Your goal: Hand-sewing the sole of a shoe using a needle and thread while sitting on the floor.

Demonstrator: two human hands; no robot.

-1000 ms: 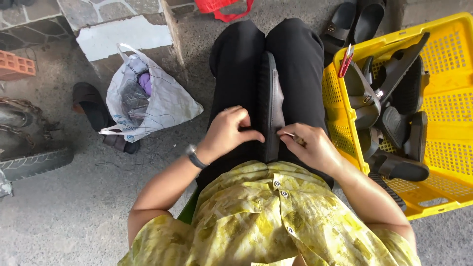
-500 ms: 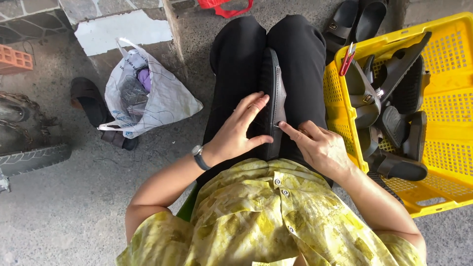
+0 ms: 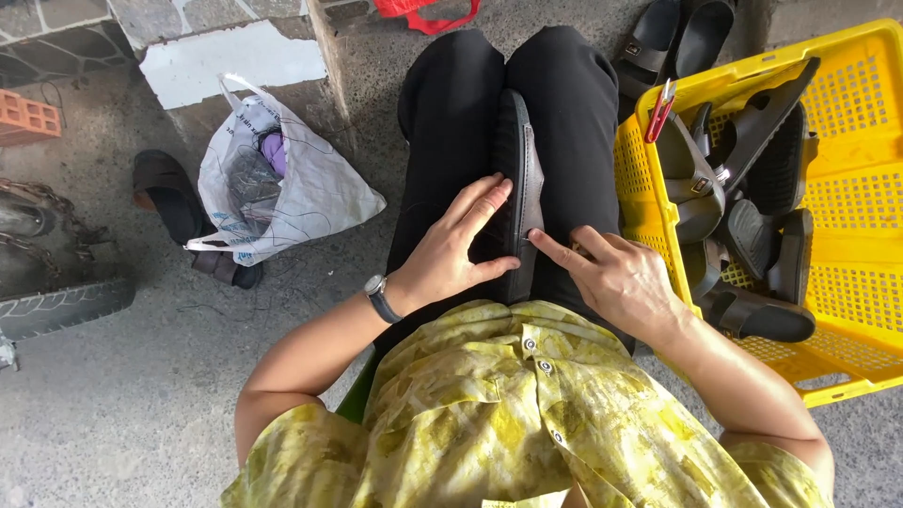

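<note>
On the lap, between two black-trousered thighs, a dark sandal [image 3: 520,179] lies on edge, toe pointing away, and its near end is hidden under the hands, so its full shape cannot be made out. The left hand [image 3: 456,249] rests flat against the sandal's left side, fingers spread and straight, thumb tucked below; it presses rather than grips. The right hand [image 3: 616,277] meets the sandal's right edge with the index finger stretched out to it and the other fingers curled; whether they pinch something small is too hard to tell. A dark watch [image 3: 379,297] sits on the left wrist. To the right a yellow crate [image 3: 847,198], cut off by the frame edge, holds several black sandals [image 3: 738,198] piled at angles, with a red clip [image 3: 659,111] on its near rim. Two more sandals [image 3: 673,42] lie on the ground beyond the crate, partly cut off at the top. To the left a white plastic bag [image 3: 301,193] stands open with something purple and grey inside, not identifiable, and a brown shoe [image 3: 174,202] lies partly behind it. The ground is rough grey concrete; a tyre [image 3: 56,306] and an orange brick [image 3: 28,118] are clipped at the left edge, stone paving at the top.
</note>
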